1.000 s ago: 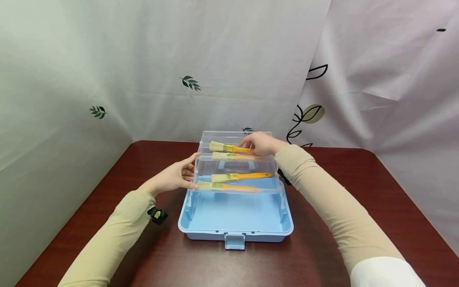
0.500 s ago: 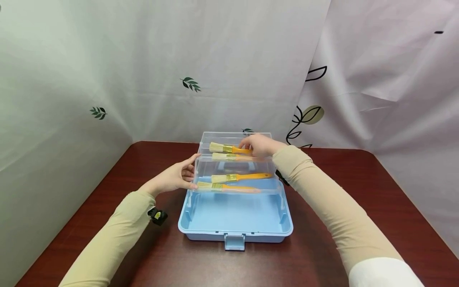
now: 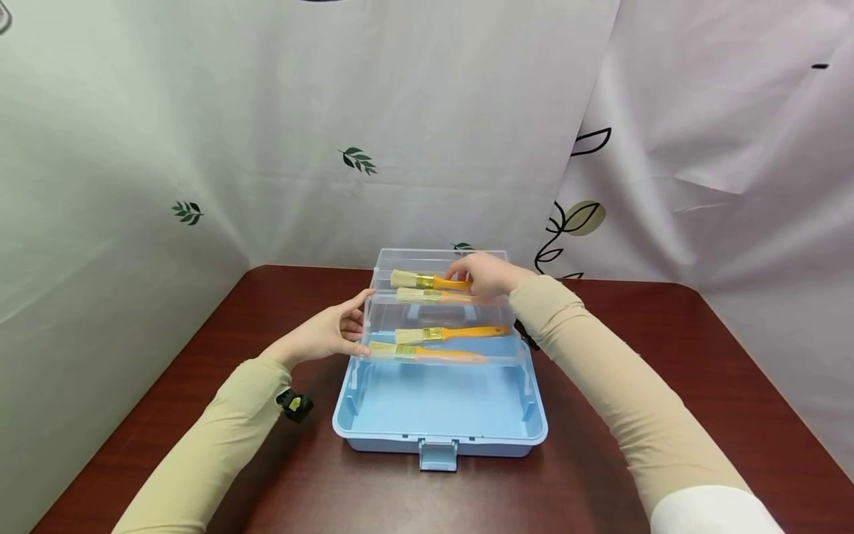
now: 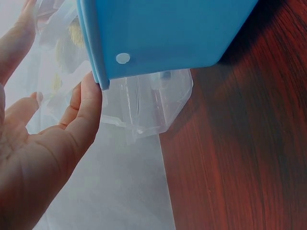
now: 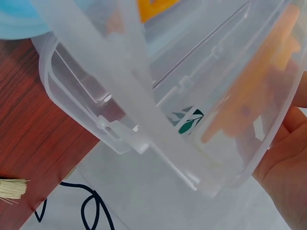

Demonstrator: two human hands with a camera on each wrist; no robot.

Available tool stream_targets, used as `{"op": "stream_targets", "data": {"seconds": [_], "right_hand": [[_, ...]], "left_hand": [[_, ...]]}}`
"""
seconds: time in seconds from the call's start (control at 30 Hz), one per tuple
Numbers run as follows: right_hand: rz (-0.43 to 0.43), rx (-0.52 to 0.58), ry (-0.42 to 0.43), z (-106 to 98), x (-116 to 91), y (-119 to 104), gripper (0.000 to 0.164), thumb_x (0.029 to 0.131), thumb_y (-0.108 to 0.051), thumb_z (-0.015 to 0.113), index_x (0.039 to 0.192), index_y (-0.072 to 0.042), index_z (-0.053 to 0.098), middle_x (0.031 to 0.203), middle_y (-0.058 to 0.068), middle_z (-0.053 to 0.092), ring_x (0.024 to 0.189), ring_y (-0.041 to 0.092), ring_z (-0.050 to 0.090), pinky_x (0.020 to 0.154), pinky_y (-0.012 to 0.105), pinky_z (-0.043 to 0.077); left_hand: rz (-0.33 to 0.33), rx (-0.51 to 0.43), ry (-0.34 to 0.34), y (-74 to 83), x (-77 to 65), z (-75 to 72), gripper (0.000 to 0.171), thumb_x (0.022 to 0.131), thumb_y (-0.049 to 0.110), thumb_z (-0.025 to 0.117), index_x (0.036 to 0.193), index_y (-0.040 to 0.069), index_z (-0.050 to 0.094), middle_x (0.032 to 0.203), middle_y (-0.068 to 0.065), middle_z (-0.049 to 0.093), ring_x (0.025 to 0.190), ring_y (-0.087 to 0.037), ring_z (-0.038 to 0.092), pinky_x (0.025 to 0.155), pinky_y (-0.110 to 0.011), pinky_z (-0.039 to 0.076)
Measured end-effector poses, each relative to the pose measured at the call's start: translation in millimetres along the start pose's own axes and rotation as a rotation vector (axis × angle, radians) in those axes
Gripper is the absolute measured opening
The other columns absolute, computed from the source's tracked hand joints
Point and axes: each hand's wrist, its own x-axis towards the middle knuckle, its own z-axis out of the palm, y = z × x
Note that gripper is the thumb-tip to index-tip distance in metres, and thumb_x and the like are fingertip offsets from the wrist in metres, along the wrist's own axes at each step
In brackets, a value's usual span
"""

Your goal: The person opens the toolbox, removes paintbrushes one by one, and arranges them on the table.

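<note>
An open blue case (image 3: 437, 411) stands on the table with two clear tiered trays raised over its rear half. My right hand (image 3: 490, 274) pinches the orange handle of a paintbrush (image 3: 412, 279) in the upper tray (image 3: 383, 284). A second paintbrush (image 3: 420, 295) shows through that tray's front wall. Two more, a rear paintbrush (image 3: 460, 332) and a front paintbrush (image 3: 440, 354), lie in the lower tray (image 3: 510, 359). My left hand (image 3: 327, 331) grips the trays' left end, its fingertips at the blue corner in the left wrist view. The tray walls blur the handles in the right wrist view.
Behind the trays rises a clear lid (image 3: 434, 254). A blue latch (image 3: 438, 454) hangs at the case's front. Loose paintbrush bristles (image 5: 13, 188) show over the table on the right. A white printed curtain (image 3: 467, 148) encloses the dark red table (image 3: 280, 475).
The head view has tilted very slightly, so everything sits a little lower. Both hands keep their places on the trays and the paintbrush.
</note>
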Motion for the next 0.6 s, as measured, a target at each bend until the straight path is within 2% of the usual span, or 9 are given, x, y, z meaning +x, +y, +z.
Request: {"op": "stream_targets", "data": {"seconds": [0.27, 0.6], "right_hand": [[-0.029, 0.036, 0.016, 0.4, -0.6, 0.1, 0.054, 0.081, 0.017, 0.045, 0.125, -0.011, 0.061, 0.112, 0.016, 0.063, 0.1, 0.029, 0.06, 0.084, 0.039, 0.051], [0.056, 0.21, 0.032, -4.2, -4.6, 2.5, 0.043, 0.091, 0.006, 0.052, 0.13, -0.011, 0.057, 0.122, 0.019, 0.058, 0.108, 0.032, 0.057, 0.09, 0.042, 0.05]], "left_hand": [[0.003, 0.001, 0.003, 0.1, -0.2, 0.6, 0.104, 0.075, 0.019, 0.08, 0.153, 0.016, 0.011, 0.117, -0.019, 0.048, 0.1, -0.026, 0.057, 0.092, -0.041, 0.05], [0.009, -0.001, 0.006, -0.3, 0.0, 0.4, 0.104, 0.075, 0.02, 0.081, 0.153, 0.019, 0.012, 0.116, -0.019, 0.049, 0.099, -0.026, 0.057, 0.093, -0.042, 0.049]]}}
